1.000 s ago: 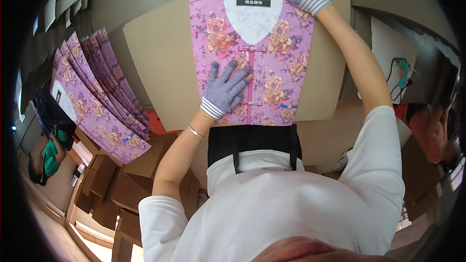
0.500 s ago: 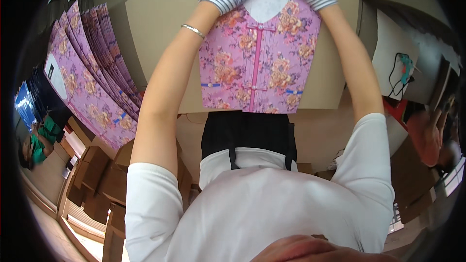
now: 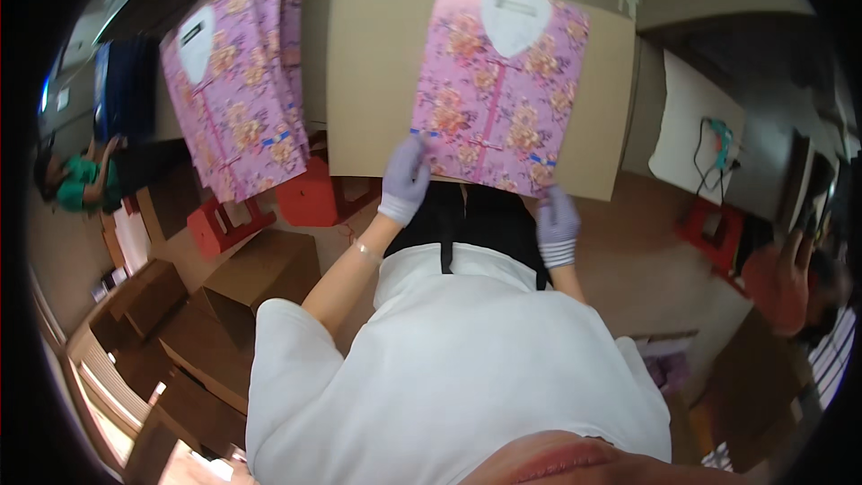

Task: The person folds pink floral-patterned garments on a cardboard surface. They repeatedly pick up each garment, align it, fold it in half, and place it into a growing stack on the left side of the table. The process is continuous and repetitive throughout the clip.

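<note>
Both gloved hands now down at the near hem of the folded pink floral garment (a sec ago up at its collar, 12 o'clock): left hand pinching the 7 o'clock corner, right hand closed on the 5 o'clock corner. Garment flat on the cardboard sheet, collar away from the body. Finished stack well apart at 10 o'clock; looks like top end done, bottom edge being squared.
</note>
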A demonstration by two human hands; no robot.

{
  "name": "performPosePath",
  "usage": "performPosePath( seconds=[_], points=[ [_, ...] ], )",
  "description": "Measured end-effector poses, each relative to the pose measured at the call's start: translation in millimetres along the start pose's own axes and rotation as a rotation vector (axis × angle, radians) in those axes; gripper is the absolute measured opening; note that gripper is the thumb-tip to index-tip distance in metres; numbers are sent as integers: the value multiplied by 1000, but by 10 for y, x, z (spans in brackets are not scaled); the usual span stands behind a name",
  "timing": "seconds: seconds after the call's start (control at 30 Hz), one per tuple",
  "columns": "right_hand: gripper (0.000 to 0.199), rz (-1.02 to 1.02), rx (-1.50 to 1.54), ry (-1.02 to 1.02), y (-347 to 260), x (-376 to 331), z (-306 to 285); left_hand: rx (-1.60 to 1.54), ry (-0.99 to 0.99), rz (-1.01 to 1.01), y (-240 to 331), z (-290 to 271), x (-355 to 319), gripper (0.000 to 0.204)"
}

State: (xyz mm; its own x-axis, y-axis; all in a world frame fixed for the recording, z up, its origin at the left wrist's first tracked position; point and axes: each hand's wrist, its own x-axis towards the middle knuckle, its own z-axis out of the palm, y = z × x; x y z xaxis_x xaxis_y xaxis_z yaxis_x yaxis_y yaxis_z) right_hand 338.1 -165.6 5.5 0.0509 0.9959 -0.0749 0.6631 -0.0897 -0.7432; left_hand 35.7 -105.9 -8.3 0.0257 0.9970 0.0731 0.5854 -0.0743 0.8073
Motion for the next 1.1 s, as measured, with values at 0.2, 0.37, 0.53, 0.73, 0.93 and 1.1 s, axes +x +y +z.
performPosePath(
  seconds=[0.2,0.37,0.53,0.73,0.93,1.1],
  points=[
    [27,422,138,-182,360,836,64,29,48,-635,-314,189,528,44],
    [22,159,539,-256,-338,1112,434,45,447,-463,95,-903,318,40],
    [28,-27,722,-718,-2045,1534,1165,113,733,-435,-782,-2737,315,44],
    [38,-159,677,-646,-2042,1639,1616,471,668,-699,-2021,-4154,428,45],
    [41,131,-298,126,472,1903,-144,833,757,-312,-1494,-3616,779,39],
    [53,526,-580,112,1326,1532,-958,450,406,256,-398,-1769,739,37]
  ],
)
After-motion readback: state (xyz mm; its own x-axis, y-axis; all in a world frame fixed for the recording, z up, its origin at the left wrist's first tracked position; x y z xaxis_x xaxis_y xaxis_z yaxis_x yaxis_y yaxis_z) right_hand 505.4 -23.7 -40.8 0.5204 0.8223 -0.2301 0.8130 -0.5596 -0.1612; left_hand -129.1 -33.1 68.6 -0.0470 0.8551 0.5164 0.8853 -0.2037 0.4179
